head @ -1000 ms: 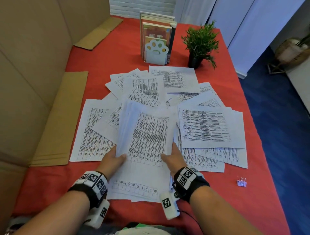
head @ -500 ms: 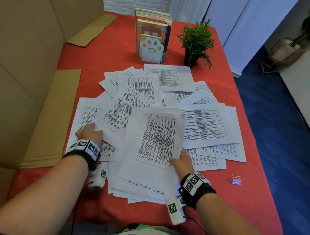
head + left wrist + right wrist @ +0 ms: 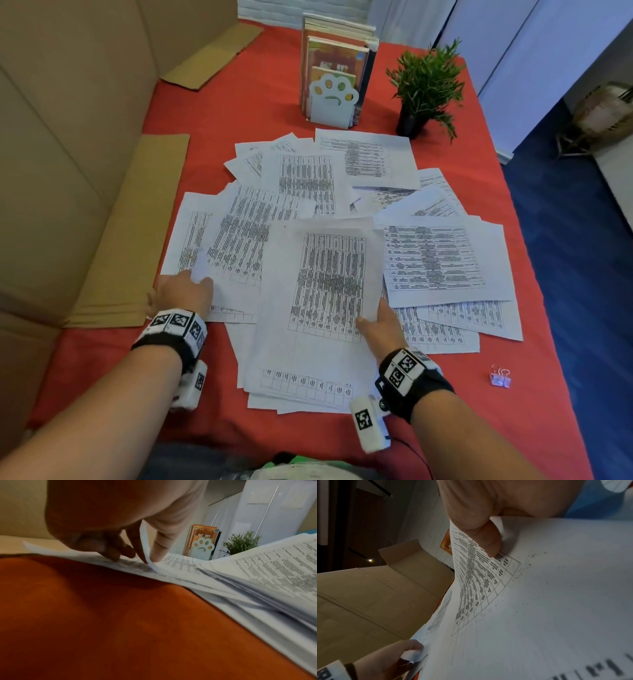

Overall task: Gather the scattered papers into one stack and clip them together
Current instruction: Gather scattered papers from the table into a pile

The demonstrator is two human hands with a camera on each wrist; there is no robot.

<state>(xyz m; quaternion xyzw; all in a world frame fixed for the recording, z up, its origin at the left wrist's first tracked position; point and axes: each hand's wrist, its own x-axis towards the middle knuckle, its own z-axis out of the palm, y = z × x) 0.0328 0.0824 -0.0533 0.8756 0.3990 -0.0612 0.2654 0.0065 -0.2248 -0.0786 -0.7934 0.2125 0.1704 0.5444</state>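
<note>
Red-clothed table [image 3: 239,102], near edge: left hand [image 3: 181,294] moved off white printed paper stack [image 3: 308,342], now pinching loose printed sheet [image 3: 239,240] at left; right hand [image 3: 380,329] still pinching stack. Gathering continues; small binder clip [image 3: 500,377] untouched.

The print on the scattered papers [image 3: 310,178] is too small and blurred in the head view to be read. Most sheets are partly covered by others, and the lower sheets of the gathered stack [image 3: 318,308] are hidden under its top page. The fingertips of the left hand [image 3: 181,294] are concealed beneath a sheet's corner; in the left wrist view the sheet pinched there is smeared by blur. The fingers of the right hand [image 3: 382,325] are hidden under the stack, only the thumb [image 3: 481,539] being shown. The binder clip [image 3: 500,377] is too small for detail. The books [image 3: 337,58] are masked by a paw-shaped bookend [image 3: 333,102].
</note>
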